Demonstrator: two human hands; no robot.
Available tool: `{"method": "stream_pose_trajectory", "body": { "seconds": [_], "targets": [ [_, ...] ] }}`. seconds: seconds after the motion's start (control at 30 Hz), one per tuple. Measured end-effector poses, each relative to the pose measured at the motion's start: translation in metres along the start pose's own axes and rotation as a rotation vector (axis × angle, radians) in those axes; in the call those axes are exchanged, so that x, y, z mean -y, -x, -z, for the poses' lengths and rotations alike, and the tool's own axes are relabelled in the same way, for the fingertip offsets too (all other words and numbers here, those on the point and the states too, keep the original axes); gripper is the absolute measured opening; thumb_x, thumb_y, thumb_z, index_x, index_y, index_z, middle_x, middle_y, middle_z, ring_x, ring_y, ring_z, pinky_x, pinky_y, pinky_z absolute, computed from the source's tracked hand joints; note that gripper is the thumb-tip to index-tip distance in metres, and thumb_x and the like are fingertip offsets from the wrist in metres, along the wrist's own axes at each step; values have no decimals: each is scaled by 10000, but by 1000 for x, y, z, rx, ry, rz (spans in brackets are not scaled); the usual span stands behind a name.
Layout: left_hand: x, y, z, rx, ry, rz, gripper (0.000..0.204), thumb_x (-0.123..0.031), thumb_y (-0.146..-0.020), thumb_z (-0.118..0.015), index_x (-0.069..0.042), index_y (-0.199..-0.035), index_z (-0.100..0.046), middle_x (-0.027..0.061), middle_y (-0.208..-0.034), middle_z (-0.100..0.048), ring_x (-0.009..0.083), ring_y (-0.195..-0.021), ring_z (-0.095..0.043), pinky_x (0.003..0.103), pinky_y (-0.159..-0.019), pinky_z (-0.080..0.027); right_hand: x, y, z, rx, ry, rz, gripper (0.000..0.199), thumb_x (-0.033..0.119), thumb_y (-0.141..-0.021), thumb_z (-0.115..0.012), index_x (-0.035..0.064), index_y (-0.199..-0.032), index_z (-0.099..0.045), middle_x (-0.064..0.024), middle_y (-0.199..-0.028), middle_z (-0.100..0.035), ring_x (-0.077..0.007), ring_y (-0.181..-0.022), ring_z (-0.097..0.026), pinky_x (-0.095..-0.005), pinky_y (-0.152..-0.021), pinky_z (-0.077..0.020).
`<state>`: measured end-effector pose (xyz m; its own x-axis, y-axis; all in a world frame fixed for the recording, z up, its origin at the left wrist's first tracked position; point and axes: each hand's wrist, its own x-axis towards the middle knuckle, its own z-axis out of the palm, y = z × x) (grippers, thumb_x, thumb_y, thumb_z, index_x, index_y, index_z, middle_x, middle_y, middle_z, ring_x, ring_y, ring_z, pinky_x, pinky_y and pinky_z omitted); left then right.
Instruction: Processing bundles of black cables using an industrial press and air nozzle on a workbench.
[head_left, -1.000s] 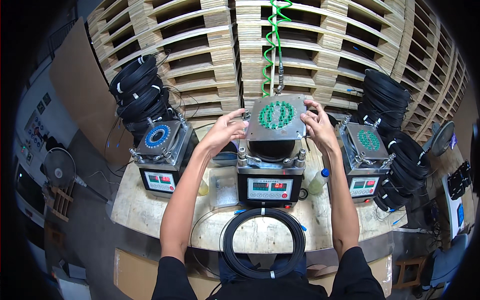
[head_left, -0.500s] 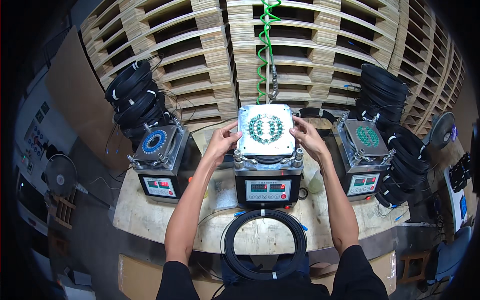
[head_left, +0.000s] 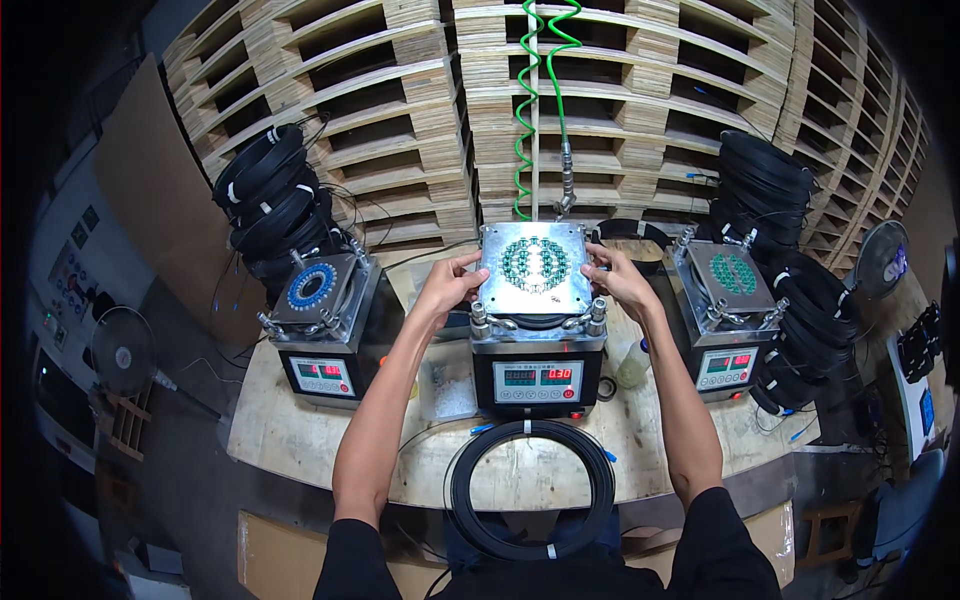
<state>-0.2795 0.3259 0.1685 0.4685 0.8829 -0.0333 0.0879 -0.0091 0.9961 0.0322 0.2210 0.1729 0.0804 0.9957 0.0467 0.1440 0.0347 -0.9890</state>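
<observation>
Between my two hands is a square silver metal plate (head_left: 500,298) with a ring of small green fittings in it. It lies over the top of the middle machine (head_left: 482,376), a black and silver bench unit with a lit front panel and metal corner posts. My left hand (head_left: 446,288) grips the plate's left edge, thumb on top and fingers at the side. At the right edge, my right hand (head_left: 622,279) grips it the same way. The plate hides most of the machine's top.
Similar machines stand left (head_left: 318,345) and right (head_left: 725,330), each with a fitted plate. A black cable coil (head_left: 460,490) overhangs the table's front edge. A clear tray (head_left: 445,388) sits beside the middle machine. Cable stacks (head_left: 265,205), wooden pallets (head_left: 345,85) and a green air hose (head_left: 562,95) are behind.
The plate and both hands have come slightly down and nearer me, toward the middle machine. Its red display reading has changed. The hanging air hose nozzle has swung right.
</observation>
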Motion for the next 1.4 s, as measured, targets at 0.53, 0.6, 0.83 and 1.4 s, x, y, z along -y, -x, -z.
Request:
{"method": "stream_pose_trajectory", "body": {
  "seconds": [0.53,0.6,0.83,1.4],
  "targets": [
    [7,6,-3,-15,78,12,611,-113,-949,-772,22,-1490,-520,19,-882,-699,65,-702,-609,230,-644,-505,4,8,0,12,-29,-40,613,154,-992,-699,-9,-1536,-466,6,-922,-513,-102,-809,-526,-267,-732,-474],
    [8,9,-3,8,97,-2,622,-125,-943,-780,30,-1486,-521,14,-877,-689,66,-687,-596,231,-629,-493,4,10,-1,6,-35,-50,615,154,-994,-697,-10,-1538,-462,7,-925,-515,-102,-807,-526,-264,-738,-474],
    [12,11,-6,-21,44,23,628,-158,-937,-790,44,-1473,-533,-12,-892,-676,55,-726,-579,226,-678,-474,-20,-2,6,14,16,-28,602,144,-989,-701,-81,-1498,-471,-20,-871,-597,-103,-746,-550,-260,-691,-491],
    [24,14,-11,-82,1,-52,550,-173,-949,-782,51,-1415,-593,52,-1116,-725,73,-930,-623,229,-855,-492,-23,2,-1,-65,117,63,561,123,-993,-688,-133,-1454,-495,-142,-1077,-725,-122,-844,-628,-284,-764,-531]
  ]
}}
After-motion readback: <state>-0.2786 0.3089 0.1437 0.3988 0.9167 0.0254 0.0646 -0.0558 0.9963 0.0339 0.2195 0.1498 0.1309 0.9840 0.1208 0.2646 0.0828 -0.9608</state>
